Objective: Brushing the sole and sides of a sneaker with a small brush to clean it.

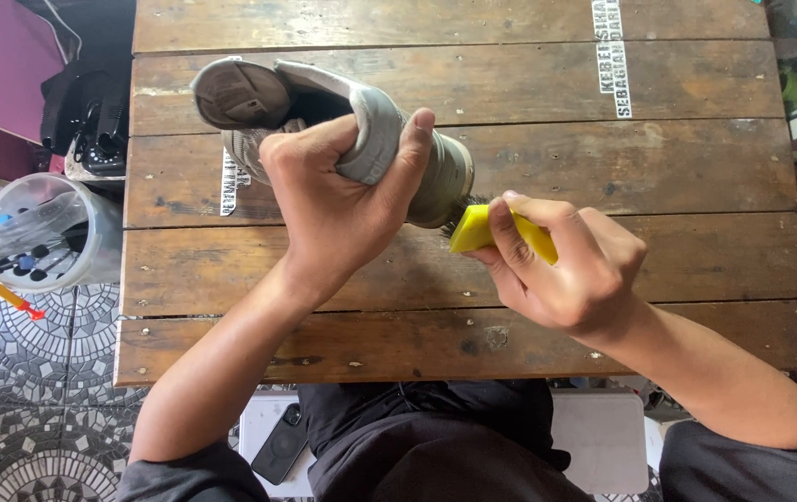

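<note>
Grey fabric and worn rubber fill the middle of what we see: a grey sneaker (342, 116) held above the wooden table (658, 167), its sole turned sideways, heel up-left and toe pointing down-right. Our left hand (338, 200) is wrapped around the shoe's midsection, fingers curled tight over the upper and the thumb pressed along the far side, so the grip is fully closed on it. The upper looks like soft woven cloth, creased where we squeeze; the toe cap is smooth, rounded and pale.

Our right hand (570, 265) is closed around a yellow-handled brush (482, 228), index finger laid along the top of the glossy plastic handle, the other fingers folded under it. The dark bristles touch the toe of the sneaker.

The table is made of rough brown planks, scuffed and flecked with pale chips, with gaps between the boards. To the left, on the patterned tiled floor (36, 409), stands a clear plastic tub (40, 228) holding tools. A black phone (279, 444) lies on a white seat below the table edge.
</note>
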